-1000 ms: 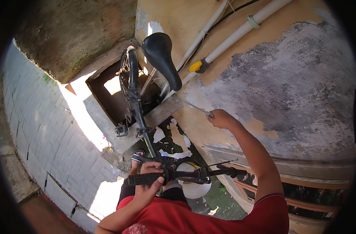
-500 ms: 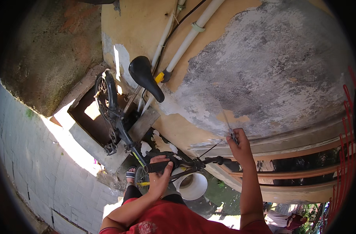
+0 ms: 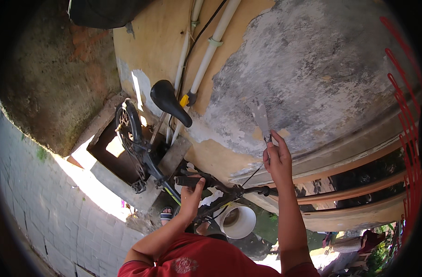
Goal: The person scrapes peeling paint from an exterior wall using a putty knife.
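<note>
My right hand (image 3: 279, 161) is closed around the handle of a putty knife (image 3: 261, 115). Its broad, whitish-smeared blade points up over the peeling wall (image 3: 308, 69), where grey and white patches show between areas of yellow paint. I cannot tell whether the blade touches the surface. Lower and to the left, my left hand (image 3: 191, 195) wraps around the black handlebar grip (image 3: 187, 181) of a small bicycle (image 3: 153, 168). The bicycle, with its black saddle (image 3: 169, 102), stands between me and the wall.
A white bucket (image 3: 242, 228) sits below the handlebar. Pale pipes (image 3: 211, 55) and a black cable run up the wall. Under the rear wheel is a square concrete pit (image 3: 96, 138). Wooden window bars (image 3: 349, 191) and red looped cords (image 3: 407, 134) lie to the right; paving (image 3: 49, 198) stretches left.
The putty knife has turned from edge-on to showing its flat face, and my right hand has moved slightly up. My left hand stays on the handlebar grip. The whole view has shifted a little.
</note>
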### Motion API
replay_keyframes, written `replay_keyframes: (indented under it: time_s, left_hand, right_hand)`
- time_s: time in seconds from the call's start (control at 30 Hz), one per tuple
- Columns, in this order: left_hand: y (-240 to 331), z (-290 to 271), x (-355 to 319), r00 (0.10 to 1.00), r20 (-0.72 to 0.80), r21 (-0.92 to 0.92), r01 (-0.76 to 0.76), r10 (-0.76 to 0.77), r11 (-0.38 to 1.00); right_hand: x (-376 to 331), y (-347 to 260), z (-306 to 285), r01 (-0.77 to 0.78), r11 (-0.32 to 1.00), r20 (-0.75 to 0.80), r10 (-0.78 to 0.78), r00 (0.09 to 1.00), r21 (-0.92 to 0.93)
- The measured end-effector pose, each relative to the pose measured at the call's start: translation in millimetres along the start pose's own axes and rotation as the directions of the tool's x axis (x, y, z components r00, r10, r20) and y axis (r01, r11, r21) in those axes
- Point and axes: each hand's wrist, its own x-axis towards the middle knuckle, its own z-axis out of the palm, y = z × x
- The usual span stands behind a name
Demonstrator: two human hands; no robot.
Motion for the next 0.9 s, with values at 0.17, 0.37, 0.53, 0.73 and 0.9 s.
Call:
replay_keyframes:
  time_s: [0.17, 0.37, 0.53, 0.73, 0.9]
  left_hand:
    - [11.6, -7.5, -7.7, 0.999, 0.0, 0.085, -0.044, 0.045, 0.995]
    - [7.1, -69.9, -9.4, 0.987, -0.114, 0.074, -0.108, 0.116, 0.991]
    - [15.1, -117.7, -16.1, 0.958, -0.284, 0.055, -0.015, 0.03, 0.998]
    - [1.4, -157.9, -13.4, 0.94, -0.338, 0.009, -0.048, 0.048, 0.999]
    - [16.4, -144.3, -1.5, 0.947, -0.222, 0.284, -0.164, 0.231, 0.945]
  right_hand:
    - [62.8, -31.0, 29.9, 0.197, 0.943, 0.0, -0.204, 0.979, -0.27]
    - [97.2, -37.7, 60.0, 0.231, 0.897, -0.088, -0.283, 0.955, -0.378]
    - [104.1, -48.3, 88.4, 0.243, 0.865, -0.145, -0.335, 0.931, -0.44]
    - [118.8, -58.2, 97.3, 0.35, 0.835, -0.143, -0.444, 0.884, -0.424]
    - [124.0, -49.3, 75.6, 0.323, 0.898, -0.125, -0.373, 0.92, -0.3]
